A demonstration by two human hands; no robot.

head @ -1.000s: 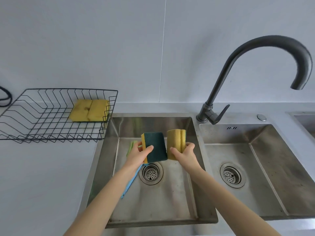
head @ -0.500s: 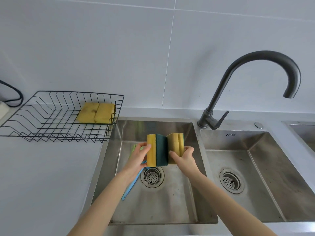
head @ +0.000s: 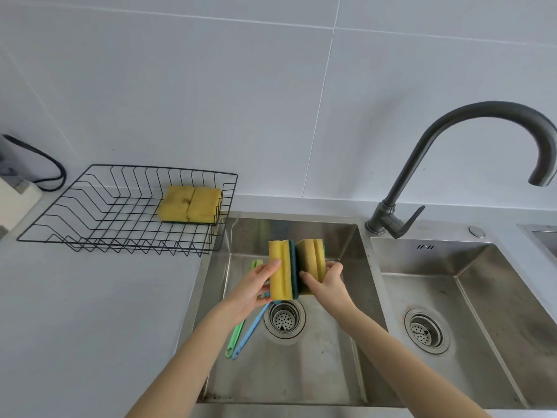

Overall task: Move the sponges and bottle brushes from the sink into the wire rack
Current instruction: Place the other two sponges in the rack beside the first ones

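— Sponges: where are yours?
— Your left hand (head: 256, 292) clamps one sponge (head: 281, 270), your right hand (head: 327, 283) another (head: 312, 257), touching above the sink (head: 301, 230).
— Nearby?
— Two brushes (head: 245, 336) underneath (drain (head: 284, 318) beside); rack (head: 120, 212) left, holding two sponges (head: 190, 204).

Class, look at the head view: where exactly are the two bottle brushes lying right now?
The green brush and blue brush lie side by side on the floor of the left sink basin, left of its drain, partly hidden under the left hand.

Single head-worn wide-angle view, looking forward and steeply down from close above the left sink basin (head: 301, 372) — wire rack (head: 90, 224) at ten o'clock, faucet (head: 470, 128) at two o'clock.
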